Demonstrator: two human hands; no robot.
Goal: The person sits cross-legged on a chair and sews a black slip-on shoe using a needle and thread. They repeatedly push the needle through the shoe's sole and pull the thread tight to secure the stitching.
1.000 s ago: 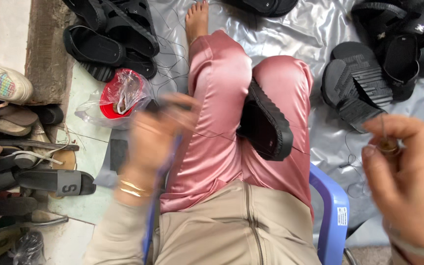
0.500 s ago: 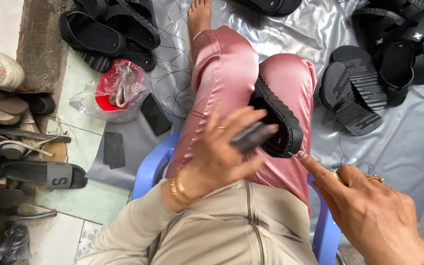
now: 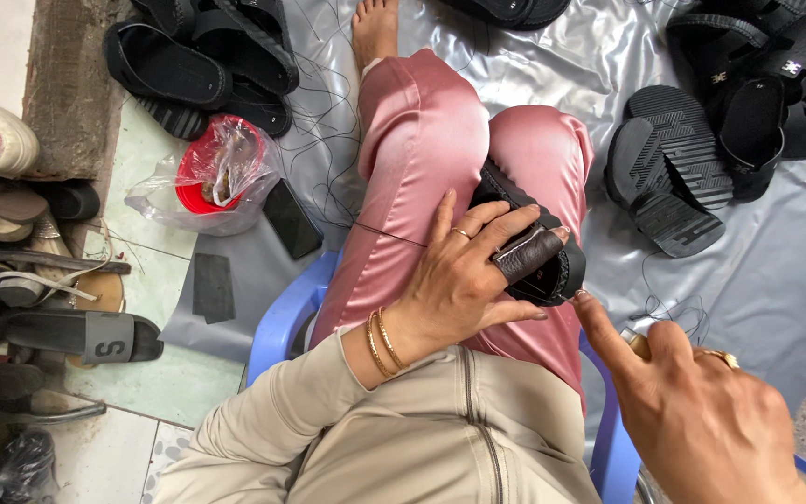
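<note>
Steadying ridged black rubber sandal (image 3: 552,271), left hand (image 3: 459,280).

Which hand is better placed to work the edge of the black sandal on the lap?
Probably the right hand: its fingertip touches the black sandal edge, while the left hand lies over it, steadying it.

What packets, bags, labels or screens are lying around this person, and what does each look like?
Clear plastic bag: on the floor left of the pink knee, crumpled, around a red round container.
Phone: just right of the bag, flat dark rectangle, screen off.
Grey strap: on a black sandal at far left, with a dark letter mark.
Small light emblem: on a black sandal strap, top right.
</note>
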